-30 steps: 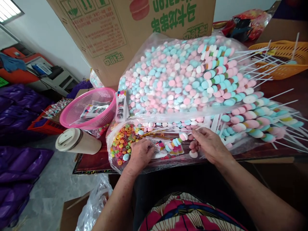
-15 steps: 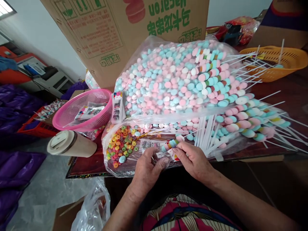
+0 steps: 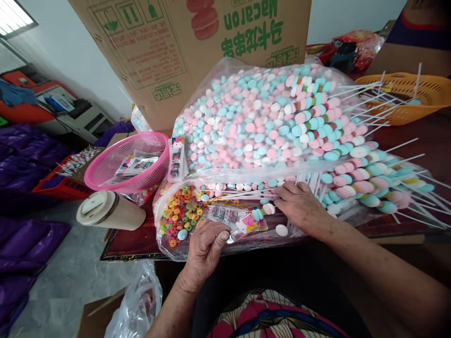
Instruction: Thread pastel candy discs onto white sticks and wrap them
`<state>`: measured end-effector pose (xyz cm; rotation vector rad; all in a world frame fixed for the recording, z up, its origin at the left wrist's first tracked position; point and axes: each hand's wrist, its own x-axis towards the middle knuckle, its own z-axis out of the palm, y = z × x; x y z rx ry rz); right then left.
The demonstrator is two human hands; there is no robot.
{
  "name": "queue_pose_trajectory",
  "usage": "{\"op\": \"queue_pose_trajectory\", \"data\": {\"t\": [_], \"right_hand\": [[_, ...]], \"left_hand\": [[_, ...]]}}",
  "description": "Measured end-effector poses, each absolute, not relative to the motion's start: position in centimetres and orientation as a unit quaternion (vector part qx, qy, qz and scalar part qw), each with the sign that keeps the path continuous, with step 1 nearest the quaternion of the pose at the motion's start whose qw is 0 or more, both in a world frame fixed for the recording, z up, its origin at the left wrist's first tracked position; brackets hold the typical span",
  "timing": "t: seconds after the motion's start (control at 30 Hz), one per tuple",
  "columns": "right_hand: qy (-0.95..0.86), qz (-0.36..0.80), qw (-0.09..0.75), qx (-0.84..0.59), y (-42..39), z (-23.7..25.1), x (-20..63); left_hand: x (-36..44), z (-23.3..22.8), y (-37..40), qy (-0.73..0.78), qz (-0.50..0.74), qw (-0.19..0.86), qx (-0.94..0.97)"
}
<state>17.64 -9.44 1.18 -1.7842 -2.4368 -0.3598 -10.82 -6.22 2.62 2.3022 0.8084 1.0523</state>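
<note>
— Just beyond the left hand, what lies there?

— A small printed packet with a short candy skewer lying on it. Both lie flat on clear plastic sheet, a little to the right of the left hand's fingertips and apart from them.

— Is that hand gripping anything?

— No. Its fingers are curled loosely with the thumb out, and it rests on the plastic at the near edge of the table; nothing sits inside it.

— And the right hand?

— It lies palm down, fingers spread and reaching left onto a bundle of white sticks. Whether the fingertips pinch one stick I cannot tell. The skewer's pink end is just beside its index finger, and a loose white candy lies just below its knuckles, near the table edge.

— What is on the far side of the hands?

— A big clear bag of pink, blue and white candies, directly beyond the right hand. To that hand's right, finished skewers are piled with their sticks pointing away to the right.

— And left of the left hand?

— A heap of coloured candy rings just beyond its knuckles, then farther left a tan cup with a lid lying on its side, with a pink basket behind it. A cardboard box stands behind everything, and an orange basket sits far off to the right.
</note>
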Motion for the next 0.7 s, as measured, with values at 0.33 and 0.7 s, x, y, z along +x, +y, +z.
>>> {"op": "queue_pose_trajectory", "data": {"t": [0.33,0.7], "right_hand": [[-0.744,-0.062,0.339,-0.572,-13.4,4.8,19.5],[-0.715,-0.062,0.381,-0.582,-14.6,4.7,18.6]], "left_hand": [[-11.1,2.8,-5.6,0.294,0.384,0.257,0.837],[-11.3,3.8,-6.2,0.327,0.380,0.333,0.799]]}}
